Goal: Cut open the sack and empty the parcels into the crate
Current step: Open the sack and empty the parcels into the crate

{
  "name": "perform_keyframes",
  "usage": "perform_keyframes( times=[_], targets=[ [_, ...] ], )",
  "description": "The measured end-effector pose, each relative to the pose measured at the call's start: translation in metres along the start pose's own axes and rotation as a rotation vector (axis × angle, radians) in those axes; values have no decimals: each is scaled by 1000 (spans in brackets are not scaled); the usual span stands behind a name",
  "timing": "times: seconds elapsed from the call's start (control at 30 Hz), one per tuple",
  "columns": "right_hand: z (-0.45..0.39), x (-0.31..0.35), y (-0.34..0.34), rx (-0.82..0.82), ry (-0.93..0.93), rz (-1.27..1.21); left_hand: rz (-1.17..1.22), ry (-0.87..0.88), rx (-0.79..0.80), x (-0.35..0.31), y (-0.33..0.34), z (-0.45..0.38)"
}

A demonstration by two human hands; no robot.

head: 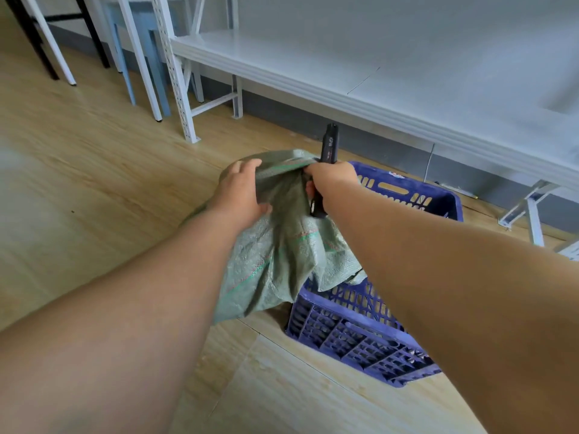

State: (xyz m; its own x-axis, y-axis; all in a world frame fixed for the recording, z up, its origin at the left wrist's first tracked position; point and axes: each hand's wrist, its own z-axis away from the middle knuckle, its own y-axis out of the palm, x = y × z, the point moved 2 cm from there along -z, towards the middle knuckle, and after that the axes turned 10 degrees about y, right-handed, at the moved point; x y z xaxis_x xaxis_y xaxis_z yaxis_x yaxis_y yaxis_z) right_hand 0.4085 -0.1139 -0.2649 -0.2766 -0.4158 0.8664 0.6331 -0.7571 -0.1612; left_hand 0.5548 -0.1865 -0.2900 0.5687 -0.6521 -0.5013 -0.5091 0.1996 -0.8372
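Centre frame: our left hand (242, 195) grips the green woven sack (282, 245), draped over the blue crate (360, 336) | right hand (332, 183) clenches black utility knife (327, 151) plus sack | parcels unseen | risk: knife slips or nicks us while shaking.

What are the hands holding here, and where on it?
Left hand grips the green sack by its bunched top. Right hand grips a black cutter around mid-body, pinching the sack's gathered top too. Blade not visible.
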Motion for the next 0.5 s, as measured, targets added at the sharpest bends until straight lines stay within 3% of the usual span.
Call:
perform_keyframes(
  times=[0.1,0.23,0.33,0.5],
  targets=[
    [3,4,4,-2,32,-39,-161,-198,60,20,7,20],
    [-3,0,2,-37,46,-92,-319,-455,352,50,0,41],
    [-8,-7,0,-46,54,-75,-330,-542,254,59,-13,41],
    [-10,-4,-14,-83,110,19,-224,-517,-20,49,-35,20]
  ],
)
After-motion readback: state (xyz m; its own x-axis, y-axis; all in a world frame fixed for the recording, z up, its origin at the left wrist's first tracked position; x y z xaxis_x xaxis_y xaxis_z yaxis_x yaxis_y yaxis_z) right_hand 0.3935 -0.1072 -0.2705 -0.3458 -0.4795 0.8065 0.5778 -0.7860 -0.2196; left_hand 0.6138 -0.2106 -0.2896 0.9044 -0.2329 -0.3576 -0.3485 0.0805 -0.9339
